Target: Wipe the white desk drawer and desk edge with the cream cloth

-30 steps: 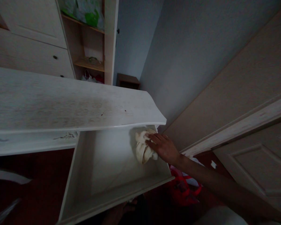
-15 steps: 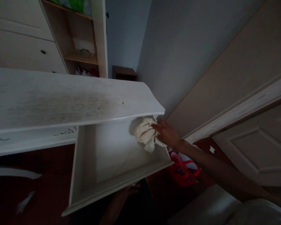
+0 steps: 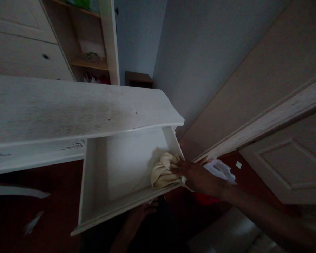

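Note:
A crumpled cream cloth (image 3: 162,172) is bunched in my right hand (image 3: 197,175), whose fingers are closed over it. It presses into the front right corner of a pulled-out white drawer (image 3: 129,154), beside the right wall. My left hand (image 3: 144,211) is below the drawer's front edge with its fingers curled against the front panel; the panel hides part of the grip. The drawer sticks out from a white table (image 3: 147,105) whose top has dark smudges and worn spots.
A cabinet (image 3: 18,49) with open shelves stands behind the table. A small brown box-like piece (image 3: 138,79) is in the far corner. On the red floor at right lie a white plastic bag (image 3: 221,169) and a paper scrap (image 3: 238,164), near a panelled door (image 3: 287,168).
My right hand has drawn the cloth from the drawer's back right toward its front right corner. My left hand stays by the drawer front. The view has shifted slightly.

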Demonstrator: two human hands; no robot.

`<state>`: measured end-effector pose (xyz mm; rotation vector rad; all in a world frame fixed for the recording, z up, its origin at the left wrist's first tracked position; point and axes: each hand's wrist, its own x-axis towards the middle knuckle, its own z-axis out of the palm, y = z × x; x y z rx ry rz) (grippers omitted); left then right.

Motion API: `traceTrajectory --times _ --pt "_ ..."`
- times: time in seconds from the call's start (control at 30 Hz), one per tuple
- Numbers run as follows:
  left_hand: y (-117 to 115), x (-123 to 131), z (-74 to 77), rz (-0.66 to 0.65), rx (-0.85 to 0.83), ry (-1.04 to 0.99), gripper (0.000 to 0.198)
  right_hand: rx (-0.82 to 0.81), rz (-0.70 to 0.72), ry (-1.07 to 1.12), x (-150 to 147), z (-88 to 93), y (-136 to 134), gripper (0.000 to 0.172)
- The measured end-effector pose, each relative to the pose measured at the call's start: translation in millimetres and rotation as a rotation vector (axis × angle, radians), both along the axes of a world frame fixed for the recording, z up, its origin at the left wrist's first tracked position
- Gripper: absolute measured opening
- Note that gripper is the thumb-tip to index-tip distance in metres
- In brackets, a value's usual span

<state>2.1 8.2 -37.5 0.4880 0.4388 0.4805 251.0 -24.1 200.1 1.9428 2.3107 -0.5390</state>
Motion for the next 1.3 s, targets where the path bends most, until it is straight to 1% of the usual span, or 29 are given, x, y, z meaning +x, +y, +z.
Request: traceTrajectory --times 0.07,0.13,0.2,0.27,0.33,0.43,0.5,0.57,0.63,0.7,0.73,0.8,0.9,1.0,1.07,1.17,1.23,1.3 --pt "-1.3 -0.4 1.6 0.014 -0.006 -0.015 0.039 -0.030 0.038 0.094 -11.2 -0.8 6.2 0.069" --pt "-2.1 -0.4 2.7 0.019 -0.008 -0.016 0.038 -0.048 0.097 0.216 -22.4 -6.3 15.7 0.067" --pt "-2.4 -0.1 3.1 0.028 -0.006 -0.009 0.039 -0.055 0.166 0.334 -31.7 -15.7 28.4 0.068" --pt "-3.0 0.3 3.3 0.037 -0.001 -0.007 0.042 -0.038 0.212 0.391 -38.5 -27.1 43.0 0.073" --pt "-4.5 0.8 3.9 0.044 0.005 -0.002 0.042 0.007 0.257 0.365 -43.2 -38.6 57.4 0.077" --pt "-7.9 1.8 4.7 0.082 0.016 0.030 0.044 0.042 0.284 0.224 -47.4 -54.1 75.7 0.082" --pt "-9.4 2.7 4.0 0.100 0.020 0.044 0.046 0.005 0.232 0.122 -48.4 -63.1 85.6 0.092" --pt "-9.5 3.6 2.0 0.087 0.017 0.043 0.047 -0.033 0.191 0.052 -47.6 -70.6 94.9 0.101" --pt "-8.7 4.2 -0.4 0.061 0.008 0.026 0.047 -0.029 0.193 0.019 -45.4 -76.1 104.4 0.104" --pt "-8.1 4.8 -1.6 0.051 0.000 0.010 0.046 0.000 0.181 -0.006 -42.8 -79.8 114.5 0.101" --pt "-8.1 5.0 -1.3 0.054 -0.001 0.006 0.046 0.017 0.153 -0.020 -41.9 -81.2 119.7 0.099" --pt "-8.6 5.3 1.4 0.066 0.003 0.009 0.046 0.058 0.056 -0.042 -42.1 -83.2 130.4 0.095" --pt "-9.7 5.6 9.3 0.079 0.009 0.022 0.045 0.118 -0.106 -0.050 -48.6 -84.7 147.6 0.089" --pt "-10.1 5.3 17.5 0.075 0.017 0.031 0.046 0.168 -0.219 -0.042 -62.6 -85.2 167.0 0.083" --pt "-10.3 5.2 21.0 0.078 0.027 0.034 0.044 0.214 -0.258 -0.029 -75.1 -85.3 180.6 0.078" --pt "-11.4 5.7 22.6 0.083 0.028 0.042 0.044 0.289 -0.304 -0.029 -98.0 -85.3 198.3 0.073" --pt "-12.3 6.5 21.5 0.074 0.032 0.058 0.045 0.316 -0.306 -0.033 -115.2 -85.4 207.1 0.072" --pt "-13.0 7.4 19.4 0.067 0.047 0.077 0.046 0.328 -0.232 -0.010 -132.6 -85.6 214.2 0.070"
